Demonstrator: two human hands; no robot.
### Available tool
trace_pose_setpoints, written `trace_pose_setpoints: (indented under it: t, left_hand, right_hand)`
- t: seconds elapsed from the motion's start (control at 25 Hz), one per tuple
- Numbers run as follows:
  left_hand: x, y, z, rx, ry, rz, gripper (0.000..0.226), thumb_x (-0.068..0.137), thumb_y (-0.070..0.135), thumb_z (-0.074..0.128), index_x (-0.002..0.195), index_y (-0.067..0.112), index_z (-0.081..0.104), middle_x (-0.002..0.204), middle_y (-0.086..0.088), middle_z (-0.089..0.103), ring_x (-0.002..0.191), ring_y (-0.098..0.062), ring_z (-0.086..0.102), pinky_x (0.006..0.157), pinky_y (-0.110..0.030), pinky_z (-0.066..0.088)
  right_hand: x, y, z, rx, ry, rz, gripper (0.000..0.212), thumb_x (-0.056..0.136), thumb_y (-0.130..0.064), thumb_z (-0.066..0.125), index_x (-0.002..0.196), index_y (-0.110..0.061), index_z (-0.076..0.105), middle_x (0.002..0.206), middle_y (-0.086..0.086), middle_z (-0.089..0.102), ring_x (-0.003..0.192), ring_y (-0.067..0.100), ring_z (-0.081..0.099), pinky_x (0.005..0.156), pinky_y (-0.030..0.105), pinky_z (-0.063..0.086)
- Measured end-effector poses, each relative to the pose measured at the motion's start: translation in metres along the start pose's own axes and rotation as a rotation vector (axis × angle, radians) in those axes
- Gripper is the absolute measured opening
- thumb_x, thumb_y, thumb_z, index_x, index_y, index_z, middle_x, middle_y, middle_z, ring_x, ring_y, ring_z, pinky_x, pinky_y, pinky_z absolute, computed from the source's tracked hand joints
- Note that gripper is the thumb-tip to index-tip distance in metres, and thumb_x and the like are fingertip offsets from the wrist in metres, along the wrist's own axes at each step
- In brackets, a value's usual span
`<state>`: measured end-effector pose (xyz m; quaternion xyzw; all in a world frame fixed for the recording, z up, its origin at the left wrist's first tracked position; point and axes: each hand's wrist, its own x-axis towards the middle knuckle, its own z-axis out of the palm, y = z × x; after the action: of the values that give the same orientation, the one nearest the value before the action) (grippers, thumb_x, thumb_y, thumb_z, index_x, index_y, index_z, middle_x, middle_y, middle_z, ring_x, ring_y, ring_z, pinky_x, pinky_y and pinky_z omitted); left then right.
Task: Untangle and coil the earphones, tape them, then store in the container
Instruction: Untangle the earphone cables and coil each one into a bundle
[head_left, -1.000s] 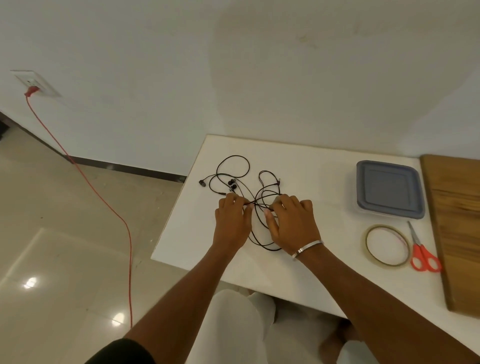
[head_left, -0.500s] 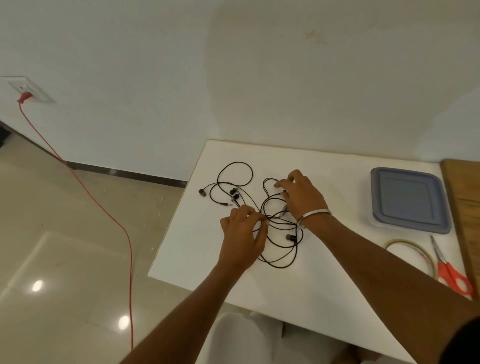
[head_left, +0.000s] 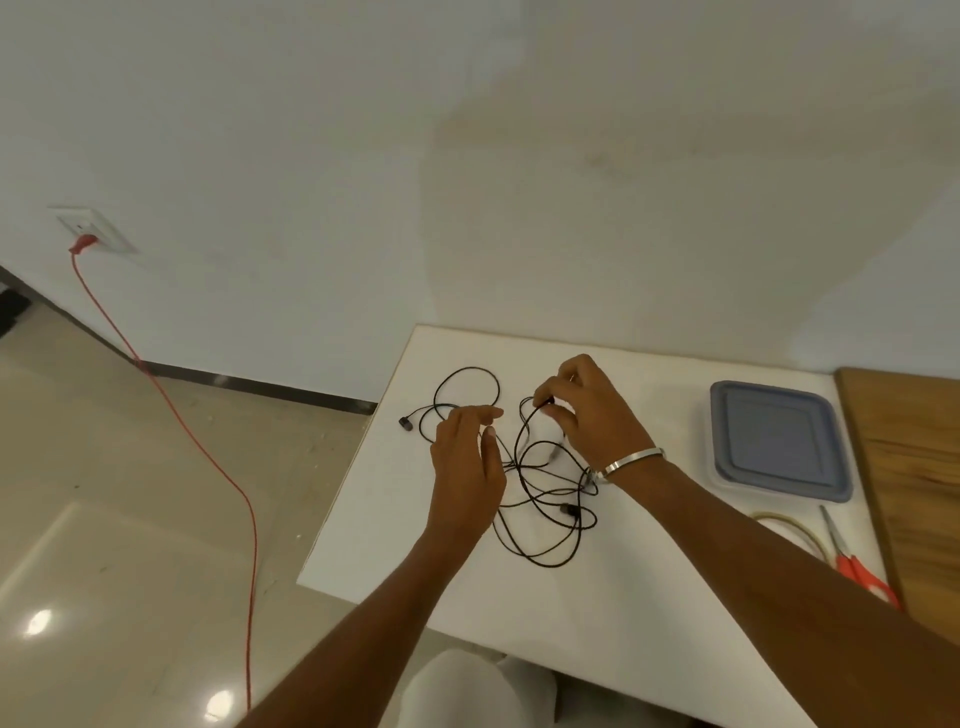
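While the black earphones (head_left: 540, 499) lie tangled on the white desk (head_left: 649, 597) near its left edge, I see both hands over them.

My right hand (head_left: 587, 415) pinches a raised loop of the cable, fingers curled round it; my left hand (head_left: 467, 467) hovers with fingers relaxed, gripping nothing. One earbud lies towards the far left corner. The lidded grey container (head_left: 779, 441) sits by the desk's right edge, with a tape roll (head_left: 795, 530) and red-handled scissors (head_left: 852, 561) nearer me.
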<state>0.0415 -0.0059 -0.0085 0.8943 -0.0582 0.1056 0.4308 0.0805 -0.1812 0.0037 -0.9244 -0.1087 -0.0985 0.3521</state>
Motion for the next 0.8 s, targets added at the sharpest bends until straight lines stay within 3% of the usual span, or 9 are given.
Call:
trace_pose_setpoints:
  t: [0.16, 0.24, 0.36, 0.52, 0.64, 0.72, 0.8]
  left_hand:
    - [0.007, 0.031, -0.017, -0.167, -0.232, -0.051, 0.025, 0.1, 0.023, 0.047, 0.121, 0.02, 0.06, 0.101, 0.007, 0.067, 0.092, -0.004, 0.062, 0.074, -0.014, 0.049]
    - [0.005, 0.048, -0.024, -0.247, -0.286, -0.084, 0.024, 0.1, 0.025, 0.046, 0.112, 0.018, 0.065, 0.089, 0.005, 0.071, 0.078, -0.004, 0.064, 0.066, -0.017, 0.049]
    - [0.0, 0.074, -0.038, -0.474, -0.306, -0.241, 0.03, 0.102, 0.028, 0.042, 0.105, 0.014, 0.068, 0.086, -0.002, 0.071, 0.072, -0.01, 0.063, 0.061, -0.023, 0.05]
    - [-0.005, 0.091, -0.052, -0.44, -0.369, -0.197, 0.019, 0.096, 0.016, 0.055, 0.107, 0.012, 0.07, 0.082, -0.003, 0.07, 0.069, -0.013, 0.064, 0.064, -0.025, 0.053]
    - [-0.01, 0.105, -0.057, -0.598, -0.307, -0.276, 0.017, 0.093, 0.013, 0.06, 0.105, 0.006, 0.069, 0.087, -0.011, 0.072, 0.077, -0.022, 0.072, 0.071, -0.028, 0.058]
    - [-0.01, 0.114, -0.06, -0.71, -0.266, -0.329, 0.016, 0.091, 0.012, 0.063, 0.105, 0.006, 0.069, 0.094, -0.014, 0.073, 0.083, -0.027, 0.073, 0.076, -0.034, 0.059]
    - [-0.008, 0.115, -0.063, -0.711, -0.231, -0.349, 0.013, 0.089, 0.015, 0.067, 0.1, 0.01, 0.071, 0.093, -0.01, 0.073, 0.086, -0.026, 0.072, 0.078, -0.034, 0.059]
  right_hand:
    - [-0.012, -0.03, -0.028, 0.194, -0.072, -0.007, 0.013, 0.089, -0.012, 0.057, 0.094, -0.02, 0.067, 0.09, -0.002, 0.064, 0.082, 0.011, 0.061, 0.08, 0.031, 0.052]
    - [-0.02, -0.043, -0.038, 0.266, -0.046, -0.015, 0.015, 0.089, -0.009, 0.057, 0.093, -0.019, 0.068, 0.09, -0.003, 0.065, 0.085, 0.008, 0.062, 0.081, 0.027, 0.052]
    - [-0.031, -0.059, -0.054, 0.304, 0.002, -0.035, 0.018, 0.089, -0.005, 0.057, 0.094, -0.017, 0.069, 0.093, -0.004, 0.064, 0.087, 0.006, 0.061, 0.083, 0.019, 0.05]
    - [-0.04, -0.071, -0.071, 0.277, 0.012, -0.034, 0.03, 0.089, 0.002, 0.049, 0.101, -0.018, 0.067, 0.098, -0.004, 0.064, 0.089, 0.005, 0.062, 0.082, 0.017, 0.049]
    - [-0.052, -0.083, -0.072, 0.52, 0.021, 0.145, 0.033, 0.091, -0.006, 0.049, 0.115, -0.029, 0.054, 0.106, -0.004, 0.064, 0.086, 0.01, 0.068, 0.078, 0.024, 0.055]
    - [-0.062, -0.089, -0.069, 0.644, -0.027, 0.261, 0.027, 0.095, -0.022, 0.05, 0.12, -0.029, 0.044, 0.1, -0.001, 0.067, 0.081, 0.016, 0.071, 0.077, 0.031, 0.058]
    - [-0.072, -0.089, -0.067, 0.608, -0.135, 0.302, 0.02, 0.096, -0.029, 0.048, 0.113, -0.02, 0.053, 0.083, 0.001, 0.071, 0.071, 0.017, 0.071, 0.074, 0.034, 0.058]
